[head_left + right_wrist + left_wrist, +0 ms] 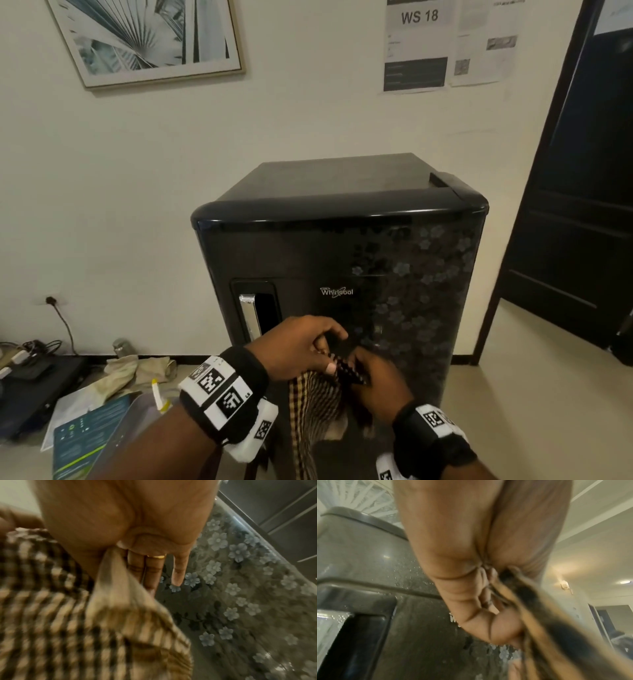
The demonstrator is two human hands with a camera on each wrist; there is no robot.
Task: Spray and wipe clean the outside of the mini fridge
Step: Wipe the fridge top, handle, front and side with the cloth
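While black mini fridge (339,260) stands against wall (137,192), floral door facing us, droplets on door in left wrist view, we hold checkered cloth (317,394) before its lower front. Our left hand (298,346) grip pinches cloth top; right hand (376,380) grip pinches fold beside it, little finger straight. Cloth hangs between us and door. Floor left: rags (137,371), papers (85,428), cables (30,353). Dark doorway (582,205) right.

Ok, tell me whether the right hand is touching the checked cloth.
Touching. The right wrist view shows the right hand pinching a fold of the checked cloth between thumb and fingers.
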